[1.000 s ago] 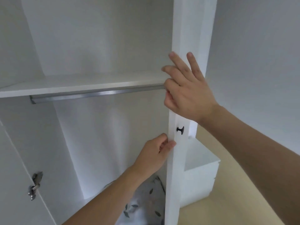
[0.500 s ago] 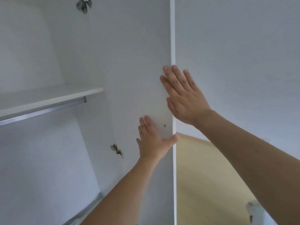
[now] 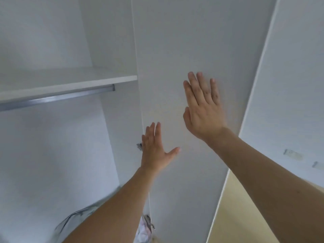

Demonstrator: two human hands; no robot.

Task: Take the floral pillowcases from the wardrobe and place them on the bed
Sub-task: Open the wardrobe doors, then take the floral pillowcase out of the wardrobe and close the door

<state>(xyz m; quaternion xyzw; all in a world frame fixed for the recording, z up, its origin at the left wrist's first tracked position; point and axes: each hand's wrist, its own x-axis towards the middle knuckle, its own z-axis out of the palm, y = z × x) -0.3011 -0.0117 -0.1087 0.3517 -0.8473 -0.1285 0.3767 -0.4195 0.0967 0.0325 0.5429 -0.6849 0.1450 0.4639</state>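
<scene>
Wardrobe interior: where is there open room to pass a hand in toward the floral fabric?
Open below the hanging rail, left of the left hand. Shelf above is bare. Floral fabric lies bottom, partly behind the forearm; door borders right.

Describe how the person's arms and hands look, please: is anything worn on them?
Both arms are bare as far as the picture shows, with no sleeves in view. The left hand and the right hand wear no gloves, and no watch or bracelet shows at either wrist. I see no ring, though the picture is slightly blurred.
</scene>
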